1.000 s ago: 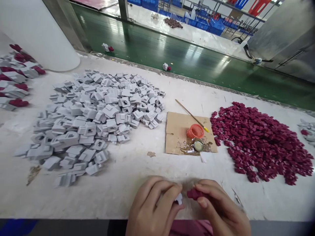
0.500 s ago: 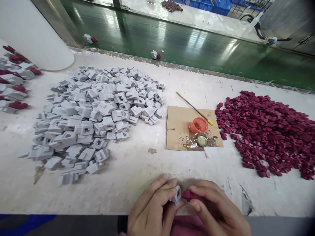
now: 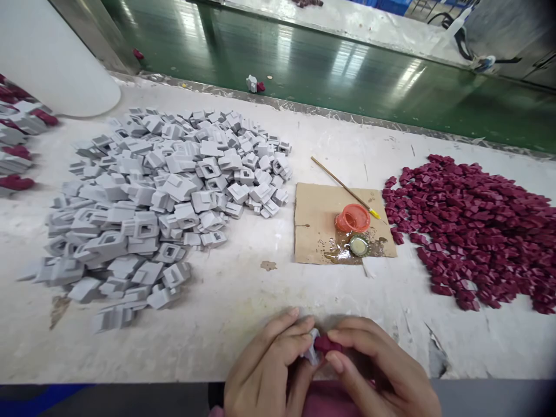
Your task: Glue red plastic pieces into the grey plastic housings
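Note:
Near the front edge of the table, my left hand [image 3: 273,362] is closed around a small grey plastic part [image 3: 311,350] with a socket in its end. My right hand [image 3: 377,362] pinches a maroon plastic piece [image 3: 326,345] between thumb and fingers. The maroon piece meets the open end of the grey part; how deep it sits inside cannot be seen. A large heap of grey parts [image 3: 174,174] spreads over the left of the table, and a heap of maroon pieces [image 3: 482,226] lies on the right.
A cardboard sheet [image 3: 315,202] bears a red cup [image 3: 351,218] of liquid, a bottle cap [image 3: 358,245] and a thin brush [image 3: 343,185]. Behind runs a green conveyor [image 3: 304,69] carrying a joined grey-and-maroon part [image 3: 255,84]. More joined parts [image 3: 26,119] lie far left beside a white cylinder [image 3: 65,63].
My right hand has moved slightly left, bringing the maroon piece against the grey part's opening. Joined parts on the conveyor have shifted left in view; the camera view has also shifted a little.

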`<state>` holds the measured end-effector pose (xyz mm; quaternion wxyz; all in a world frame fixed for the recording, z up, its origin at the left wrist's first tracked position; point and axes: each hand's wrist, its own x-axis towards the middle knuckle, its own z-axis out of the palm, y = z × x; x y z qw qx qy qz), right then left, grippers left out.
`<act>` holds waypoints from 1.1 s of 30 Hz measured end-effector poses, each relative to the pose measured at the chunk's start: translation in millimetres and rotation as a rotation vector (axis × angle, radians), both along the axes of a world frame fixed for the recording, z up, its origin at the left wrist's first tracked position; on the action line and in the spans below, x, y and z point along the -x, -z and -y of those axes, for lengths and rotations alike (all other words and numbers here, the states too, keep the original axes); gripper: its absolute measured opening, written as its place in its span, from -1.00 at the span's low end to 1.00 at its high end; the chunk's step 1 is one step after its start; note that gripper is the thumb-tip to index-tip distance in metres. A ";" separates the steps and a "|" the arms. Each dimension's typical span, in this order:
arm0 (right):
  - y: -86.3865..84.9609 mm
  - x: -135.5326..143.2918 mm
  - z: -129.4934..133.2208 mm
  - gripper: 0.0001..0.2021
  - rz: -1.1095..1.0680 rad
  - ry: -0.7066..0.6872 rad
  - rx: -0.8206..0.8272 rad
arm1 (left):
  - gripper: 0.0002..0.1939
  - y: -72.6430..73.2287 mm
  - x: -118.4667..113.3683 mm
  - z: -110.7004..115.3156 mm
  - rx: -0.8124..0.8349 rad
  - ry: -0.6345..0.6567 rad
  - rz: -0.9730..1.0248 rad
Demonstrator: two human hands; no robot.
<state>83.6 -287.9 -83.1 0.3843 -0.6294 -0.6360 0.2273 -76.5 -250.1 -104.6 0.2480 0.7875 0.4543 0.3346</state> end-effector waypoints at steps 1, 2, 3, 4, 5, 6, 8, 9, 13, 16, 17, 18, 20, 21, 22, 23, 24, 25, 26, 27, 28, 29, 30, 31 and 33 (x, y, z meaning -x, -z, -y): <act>-0.8 -0.1 -0.6 -0.87 0.006 -0.003 0.006 | -0.82 0.1 0.4 0.1 0.003 0.004 -0.004; -1.7 -0.3 -1.3 -0.87 0.013 -0.007 0.007 | -0.82 0.2 0.8 -0.1 0.005 0.008 -0.007; -2.7 -0.7 -1.8 -0.87 0.018 -0.013 0.001 | -0.82 0.1 1.1 -0.4 0.006 0.014 -0.007; -4.0 -1.2 -2.4 -0.88 0.022 -0.024 -0.012 | -0.82 -0.2 1.3 -1.0 0.008 0.021 -0.007; -5.3 -2.0 -2.9 -0.87 0.023 -0.043 -0.025 | -0.82 -0.7 1.5 -1.8 0.011 0.028 -0.007; -6.7 -3.0 -3.3 -0.87 0.023 -0.064 -0.042 | -0.82 -1.3 1.7 -2.8 0.017 0.035 -0.009; -9.1 -5.4 -4.1 -0.84 0.020 -0.107 -0.067 | -0.81 -2.7 2.0 -4.5 0.036 0.046 -0.015; -10.0 -6.7 -4.4 -0.83 0.021 -0.133 -0.072 | -0.80 -3.4 2.1 -5.2 0.048 0.050 -0.019; -9.7 -10.6 -3.2 -0.83 0.040 -0.200 -0.043 | -0.78 -4.9 2.5 -6.5 0.086 0.052 -0.017; -8.1 -12.8 0.5 -0.86 0.056 -0.194 -0.077 | -0.82 -4.9 3.1 -6.7 0.091 0.069 -0.006; -8.4 -14.4 1.6 -0.84 0.075 -0.193 -0.090 | -0.84 -4.8 3.4 -6.8 0.091 0.075 -0.004; -9.4 -16.8 2.4 -0.80 0.110 -0.202 -0.093 | -0.85 -4.8 3.8 -6.8 0.092 0.079 -0.003; -13.6 -23.7 1.7 -0.74 0.231 -0.297 -0.084 | -0.87 -4.9 4.5 -6.7 0.102 0.087 -0.001; -16.5 -27.6 0.1 -0.71 0.297 -0.373 -0.091 | -0.86 -5.0 4.7 -6.5 0.111 0.091 0.000; -19.4 -31.4 -2.4 -0.69 0.359 -0.457 -0.100 | -0.85 -5.2 4.9 -6.4 0.118 0.095 0.000; -22.2 -34.7 -5.4 -0.67 0.408 -0.530 -0.115 | -0.84 -5.3 5.0 -6.2 0.122 0.097 0.000; -24.6 -37.2 -8.6 -0.67 0.437 -0.588 -0.137 | -0.84 -5.4 4.9 -6.1 0.124 0.100 -0.001; -26.4 -38.8 -11.8 -0.68 0.453 -0.622 -0.161 | -0.83 -5.5 4.8 -6.1 0.124 0.100 0.001; -27.6 -39.5 -14.6 -0.68 0.462 -0.636 -0.179 | -0.84 -5.5 4.7 -6.2 0.122 0.100 0.003; -28.2 -39.5 -17.0 -0.68 0.467 -0.643 -0.187 | -0.84 -5.4 4.6 -6.5 0.119 0.099 0.006; -28.4 -38.9 -19.0 -0.69 0.463 -0.641 -0.188 | -0.84 -5.2 4.7 -7.1 0.118 0.098 0.011; -28.3 -38.0 -20.7 -0.70 0.450 -0.635 -0.177 | -0.85 -5.1 4.9 -7.9 0.119 0.097 0.017; -27.9 -36.8 -22.4 -0.71 0.430 -0.633 -0.157 | -0.86 -4.9 5.3 -8.9 0.118 0.098 0.025; -27.4 -35.4 -24.0 -0.71 0.402 -0.630 -0.144 | -0.87 -4.9 5.8 -10.2 0.115 0.102 0.031; -26.1 -32.1 -27.1 -0.71 0.345 -0.625 -0.135 | -0.86 -5.2 7.1 -12.9 0.097 0.126 0.035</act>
